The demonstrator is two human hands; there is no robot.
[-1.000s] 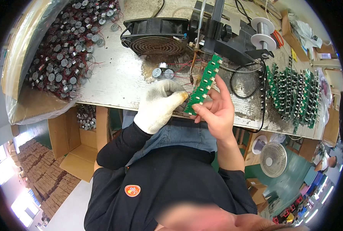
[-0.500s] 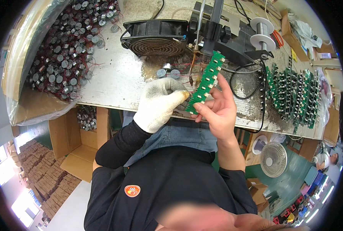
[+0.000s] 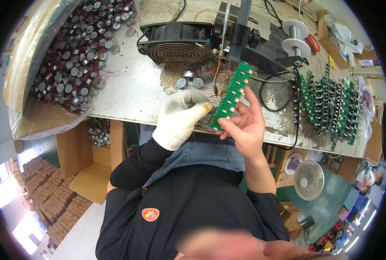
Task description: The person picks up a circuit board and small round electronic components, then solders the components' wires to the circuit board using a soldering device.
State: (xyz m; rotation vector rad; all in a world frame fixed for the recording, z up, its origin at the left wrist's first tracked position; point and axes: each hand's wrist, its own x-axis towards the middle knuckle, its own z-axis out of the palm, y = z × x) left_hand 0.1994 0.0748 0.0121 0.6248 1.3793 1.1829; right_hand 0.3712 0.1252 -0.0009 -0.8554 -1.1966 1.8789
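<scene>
A long green circuit board strip (image 3: 232, 95) with small pale connectors is gripped at its lower end between the thumb and fingers of my right hand (image 3: 248, 130). It tilts up and to the right. My left hand (image 3: 180, 117), in a white knitted glove with a stained fingertip, is closed in a pinch beside the strip's lower left edge. What it pinches, if anything, is too small to make out. Just left of the strip, a soldering iron tip (image 3: 216, 89) points down. A few small round metal motors (image 3: 188, 81) with red wires lie beyond my left hand.
A black fan (image 3: 175, 45) stands behind the motors, and a solder wire spool (image 3: 295, 38) sits to its right. Many wired motors (image 3: 74, 65) are heaped at the left. Stacked circuit board strips (image 3: 331, 108) lie at the right, past a looping black cable (image 3: 266, 102).
The strip has lowered slightly at its upper end, and its tilt has shifted a little. Both hands keep nearly the same place and grip.
</scene>
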